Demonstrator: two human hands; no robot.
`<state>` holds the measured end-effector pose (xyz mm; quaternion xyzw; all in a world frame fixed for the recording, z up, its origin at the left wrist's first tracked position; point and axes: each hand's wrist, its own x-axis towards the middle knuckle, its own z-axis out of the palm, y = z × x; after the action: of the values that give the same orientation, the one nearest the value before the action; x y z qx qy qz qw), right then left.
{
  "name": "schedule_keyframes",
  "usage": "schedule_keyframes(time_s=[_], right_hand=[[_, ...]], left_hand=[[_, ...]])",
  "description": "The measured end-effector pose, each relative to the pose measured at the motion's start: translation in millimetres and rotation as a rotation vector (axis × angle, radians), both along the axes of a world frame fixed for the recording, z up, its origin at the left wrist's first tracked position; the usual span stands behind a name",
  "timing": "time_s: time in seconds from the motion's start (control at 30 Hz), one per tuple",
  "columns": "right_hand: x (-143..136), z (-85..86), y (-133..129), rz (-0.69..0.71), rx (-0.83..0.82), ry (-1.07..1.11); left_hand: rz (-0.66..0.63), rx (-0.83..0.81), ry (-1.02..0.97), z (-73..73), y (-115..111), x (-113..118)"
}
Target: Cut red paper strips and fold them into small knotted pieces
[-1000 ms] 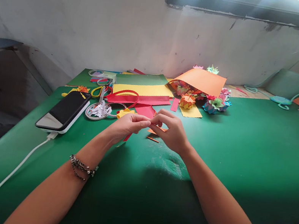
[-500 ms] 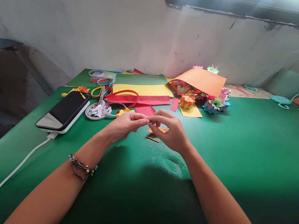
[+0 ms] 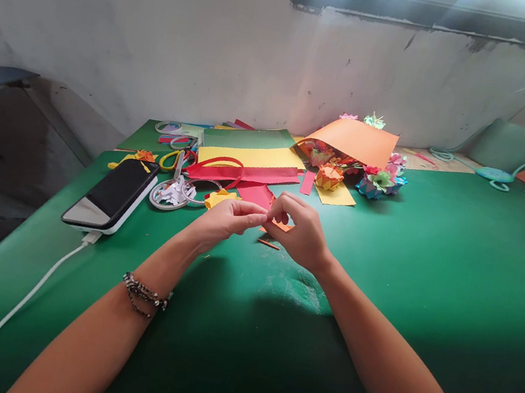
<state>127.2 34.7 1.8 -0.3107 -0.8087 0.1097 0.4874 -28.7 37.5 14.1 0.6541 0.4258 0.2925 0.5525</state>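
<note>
My left hand (image 3: 231, 218) and my right hand (image 3: 301, 230) meet above the green table, fingertips touching. Both are closed in a pinch. Whatever lies between the fingers is too small and covered to name; a tiny reddish-orange bit shows just above the fingertips. Behind the left hand sits a yellow folded paper piece (image 3: 221, 199), partly covered. Under the right hand's fingers lies an orange paper piece (image 3: 267, 228), with a thin orange strip (image 3: 268, 244) in front of it. A red paper piece (image 3: 255, 193) lies just beyond the hands.
A phone (image 3: 113, 194) with a white cable (image 3: 28, 301) lies at left. Tape rolls (image 3: 155, 198), one holding white scraps, and yellow-and-red scissors (image 3: 170, 160) are beside it. Behind are coloured sheets (image 3: 250, 153), folded paper flowers (image 3: 329, 176) and a curved orange sheet (image 3: 354, 139).
My right fingers have curled in and closed to a pinch at the left fingertips. Both hands shifted slightly right. A red strip end below the left hand no longer shows.
</note>
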Motion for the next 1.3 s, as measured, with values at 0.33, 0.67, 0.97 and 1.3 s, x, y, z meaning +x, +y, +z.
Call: schedule_keyframes(time_s=[0.33, 0.67, 0.97, 1.3], right_hand=[[6.4, 1.2, 3.7, 0.106, 0.033, -0.03], [0.2, 0.3, 1.0, -0.016, 0.014, 0.019], [4.5, 0.0, 3.8, 0.123, 0.085, -0.026], [2.1, 1.1, 1.4, 0.002, 0.033, -0.02]], left_hand=[[0.074, -0.051, -0.033, -2.9, 1.3, -3.6], [-0.027, -0.021, -0.054, -0.7, 0.3, 2.5], [0.036, -0.035, -0.133, -3.4, 3.3, -1.8], [0.001, -0.055, -0.096, -4.0, 2.6, 0.5]])
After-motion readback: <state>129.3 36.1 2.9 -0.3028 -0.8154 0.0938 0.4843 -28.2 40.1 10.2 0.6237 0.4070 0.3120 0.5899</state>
